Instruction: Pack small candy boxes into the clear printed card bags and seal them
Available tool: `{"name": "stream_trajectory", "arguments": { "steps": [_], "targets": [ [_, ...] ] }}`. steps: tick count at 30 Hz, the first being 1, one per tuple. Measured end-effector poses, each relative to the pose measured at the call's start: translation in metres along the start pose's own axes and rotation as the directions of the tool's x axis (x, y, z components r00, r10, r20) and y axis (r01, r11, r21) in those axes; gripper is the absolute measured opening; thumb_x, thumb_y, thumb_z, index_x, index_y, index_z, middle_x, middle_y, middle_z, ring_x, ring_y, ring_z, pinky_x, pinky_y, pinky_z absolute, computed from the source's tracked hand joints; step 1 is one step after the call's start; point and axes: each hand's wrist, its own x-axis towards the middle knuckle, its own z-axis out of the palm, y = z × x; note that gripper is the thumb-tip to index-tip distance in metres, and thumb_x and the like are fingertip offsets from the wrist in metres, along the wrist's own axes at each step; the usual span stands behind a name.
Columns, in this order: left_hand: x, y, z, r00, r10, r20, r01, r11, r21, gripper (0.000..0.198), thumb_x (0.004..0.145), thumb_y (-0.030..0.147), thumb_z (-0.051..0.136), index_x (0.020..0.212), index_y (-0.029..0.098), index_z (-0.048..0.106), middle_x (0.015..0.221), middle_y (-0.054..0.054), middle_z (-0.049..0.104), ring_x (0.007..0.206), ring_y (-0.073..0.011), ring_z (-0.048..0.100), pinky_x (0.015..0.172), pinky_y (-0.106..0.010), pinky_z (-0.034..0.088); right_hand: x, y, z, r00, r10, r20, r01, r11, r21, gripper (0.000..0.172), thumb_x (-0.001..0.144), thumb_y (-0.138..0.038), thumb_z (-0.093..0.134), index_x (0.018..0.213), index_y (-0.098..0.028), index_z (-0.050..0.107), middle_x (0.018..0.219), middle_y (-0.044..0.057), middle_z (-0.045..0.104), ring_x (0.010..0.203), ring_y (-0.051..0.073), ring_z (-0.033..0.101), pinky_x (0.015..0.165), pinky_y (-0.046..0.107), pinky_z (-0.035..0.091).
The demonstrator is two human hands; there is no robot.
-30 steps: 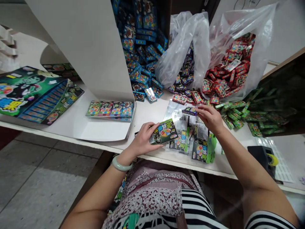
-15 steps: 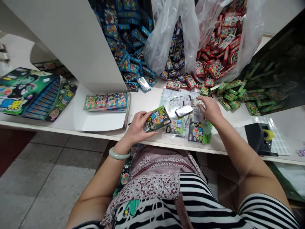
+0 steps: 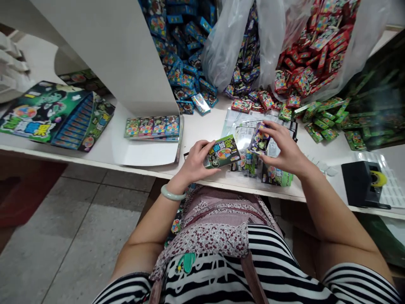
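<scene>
Since the frame half a second ago, the right-hand work position has changed: the fingers of my right hand (image 3: 283, 145) now close on a small purple box (image 3: 259, 138), held tilted between thumb and fingertips above the flat packs. With my left hand (image 3: 196, 162), I grip the left end of a green-and-black pack (image 3: 223, 153), its printed face up, near the front edge of the white table (image 3: 198, 126). Purple box and pack are close together but apart.

Below and beside my right hand lie further printed packs (image 3: 276, 175), partly hidden by it.

Supply layout, left to right behind the work area: loose blue boxes (image 3: 186, 80); purple boxes (image 3: 248, 55) in a clear plastic bag (image 3: 218, 63); red boxes (image 3: 337, 46) in a second bag; green boxes (image 3: 325, 122) spilled on the tabletop. To my left, a stack of multicolored cards (image 3: 153, 126) rests in a white carton (image 3: 142, 154), with a green display box (image 3: 34, 109) beyond it. To my right, a black tape dispenser (image 3: 357, 183) stands near the table edge.
</scene>
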Motion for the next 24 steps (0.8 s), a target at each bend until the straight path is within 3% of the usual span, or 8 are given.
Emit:
{"name": "stream_trajectory", "arguments": {
  "steps": [4, 7, 11, 15, 18, 21, 24],
  "targets": [
    [0.006, 0.004, 0.0, 0.995, 0.097, 0.034, -0.096, 0.995, -0.029, 0.098, 0.079, 0.056, 0.075, 0.158, 0.026, 0.026, 0.134, -0.015, 0.045, 0.125, -0.0326, 0.049, 0.106, -0.052, 0.047, -0.003, -0.014, -0.019, 0.955, -0.183, 0.235, 0.168, 0.982, 0.082, 0.064, 0.086, -0.029, 0.065, 0.147, -0.028, 0.046, 0.154, 0.014, 0.042, 0.143, 0.034, 0.041, 0.114, 0.059, 0.04],
    [0.009, 0.006, 0.0, 0.988, 0.139, 0.069, -0.137, 0.99, -0.036, 0.099, 0.078, 0.056, 0.077, 0.158, 0.027, 0.026, 0.135, -0.015, 0.046, 0.125, -0.0331, 0.05, 0.106, -0.053, 0.047, 0.001, -0.018, -0.02, 0.907, -0.217, 0.361, 0.201, 0.976, 0.081, 0.062, 0.083, -0.022, 0.066, 0.143, -0.024, 0.052, 0.154, 0.015, 0.043, 0.143, 0.034, 0.042, 0.113, 0.059, 0.042],
    [0.01, 0.008, 0.001, 0.981, 0.154, 0.12, -0.142, 0.984, -0.109, 0.099, 0.076, 0.056, 0.079, 0.157, 0.028, 0.029, 0.136, -0.014, 0.047, 0.124, -0.0322, 0.05, 0.105, -0.051, 0.048, 0.007, -0.018, -0.018, 0.881, -0.206, 0.426, 0.184, 0.979, 0.093, 0.052, 0.082, -0.02, 0.066, 0.134, -0.021, 0.06, 0.155, 0.016, 0.041, 0.141, 0.034, 0.045, 0.111, 0.054, 0.046],
    [0.01, 0.01, 0.003, 0.983, 0.133, 0.128, -0.112, 0.981, -0.157, 0.098, 0.075, 0.054, 0.08, 0.155, 0.027, 0.033, 0.136, -0.014, 0.046, 0.124, -0.0321, 0.051, 0.106, -0.051, 0.048, 0.012, -0.021, -0.013, 0.876, -0.181, 0.447, 0.116, 0.979, 0.169, 0.056, 0.083, -0.023, 0.068, 0.137, -0.025, 0.056, 0.155, 0.012, 0.043, 0.138, 0.03, 0.049, 0.111, 0.05, 0.047],
    [0.009, 0.012, 0.002, 0.989, 0.095, 0.111, -0.077, 0.984, -0.162, 0.096, 0.075, 0.053, 0.08, 0.155, 0.027, 0.034, 0.134, -0.013, 0.047, 0.124, -0.0319, 0.051, 0.106, -0.051, 0.048, 0.01, -0.024, -0.008, 0.92, -0.119, 0.373, 0.049, 0.98, 0.191, 0.063, 0.085, -0.032, 0.069, 0.144, -0.029, 0.048, 0.155, 0.01, 0.043, 0.141, 0.03, 0.045, 0.112, 0.054, 0.044],
    [0.008, 0.012, 0.002, 0.995, 0.054, 0.079, -0.041, 0.986, -0.16, 0.096, 0.075, 0.053, 0.08, 0.155, 0.028, 0.034, 0.133, -0.013, 0.047, 0.124, -0.0318, 0.051, 0.107, -0.052, 0.048, 0.004, -0.03, -0.003, 0.973, 0.009, 0.232, -0.033, 0.995, 0.097, 0.047, 0.092, -0.038, 0.06, 0.138, -0.029, 0.055, 0.138, 0.01, 0.06, 0.134, 0.034, 0.05, 0.112, 0.06, 0.039],
    [0.008, 0.012, 0.004, 0.996, 0.039, 0.085, -0.026, 0.989, -0.148, 0.097, 0.074, 0.054, 0.081, 0.155, 0.027, 0.035, 0.133, -0.013, 0.047, 0.125, -0.0324, 0.05, 0.108, -0.054, 0.048, -0.002, -0.039, 0.002, 0.979, 0.031, 0.201, -0.041, 0.998, 0.046, 0.037, 0.097, -0.033, 0.049, 0.131, -0.03, 0.062, 0.124, 0.01, 0.07, 0.13, 0.035, 0.053, 0.11, 0.064, 0.034]
  ]
}}
